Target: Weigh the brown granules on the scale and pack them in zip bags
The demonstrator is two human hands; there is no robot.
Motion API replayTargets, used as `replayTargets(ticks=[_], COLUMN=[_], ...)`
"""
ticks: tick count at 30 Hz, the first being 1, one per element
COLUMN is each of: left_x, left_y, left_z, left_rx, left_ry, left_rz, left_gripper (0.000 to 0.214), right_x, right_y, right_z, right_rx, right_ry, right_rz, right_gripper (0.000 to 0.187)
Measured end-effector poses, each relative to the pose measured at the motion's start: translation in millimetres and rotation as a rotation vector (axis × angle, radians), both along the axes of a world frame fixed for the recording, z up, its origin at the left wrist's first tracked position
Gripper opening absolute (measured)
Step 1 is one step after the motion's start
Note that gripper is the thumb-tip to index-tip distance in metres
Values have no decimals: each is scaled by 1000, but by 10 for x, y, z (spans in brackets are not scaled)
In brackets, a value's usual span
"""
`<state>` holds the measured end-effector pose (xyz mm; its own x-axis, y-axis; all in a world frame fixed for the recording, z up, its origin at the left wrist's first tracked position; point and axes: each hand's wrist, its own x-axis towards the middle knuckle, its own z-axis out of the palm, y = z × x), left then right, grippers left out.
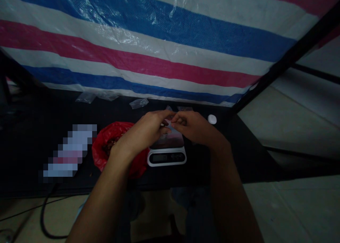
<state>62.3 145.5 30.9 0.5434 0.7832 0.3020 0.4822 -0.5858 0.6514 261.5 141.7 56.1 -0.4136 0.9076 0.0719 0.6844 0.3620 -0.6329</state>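
Head view: the white digital scale with a dark display panel (166,156) sits on the black flat tabletop (249,165), beneath your hands. Your left hand (150,129) bends its fingers, leaving a narrow gap at the thumb; your right hand (195,128) draws its fingertips together. Whether either holds thin material, you cannot tell. The red plastic bag of small brown pieces (98,154) stands just left of the scale. Clear crumpled plastic packets (139,103) lie beyond.

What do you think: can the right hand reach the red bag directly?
Probably not: the left hand and its forearm appear to lie between the right hand and the red bag.
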Motion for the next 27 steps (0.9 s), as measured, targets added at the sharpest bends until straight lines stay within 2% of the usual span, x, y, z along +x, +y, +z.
replayTargets(ticks=[6,10,15,18,21,24,27], left_x=[9,-24,-309,-633,-967,-1175,-1216], left_y=[23,17,-60,-126,-173,-172,-122], left_z=[-53,-32,97,147,112,12,-76], left_rx=[58,109,56,27,-30,-44,-217], left_ry=[-34,-64,13,171,354,485,503], left_rz=[-10,12,166,342,533,621,616], left_gripper=[37,38,40,36,42,59,55], right_x=[-18,15,-45,-290,-677,-1051,-1278], right_y=[-8,0,-15,-76,-189,-302,-352], right_z=[22,-8,5,-9,-119,-320,-520], right_rx=[38,92,187,243,239,232,258], right_ry=[-12,24,98,125,65,-115,-279], right_rz=[-8,-10,-1,59,205,279,301], right_gripper=[10,12,15,16,22,22,28])
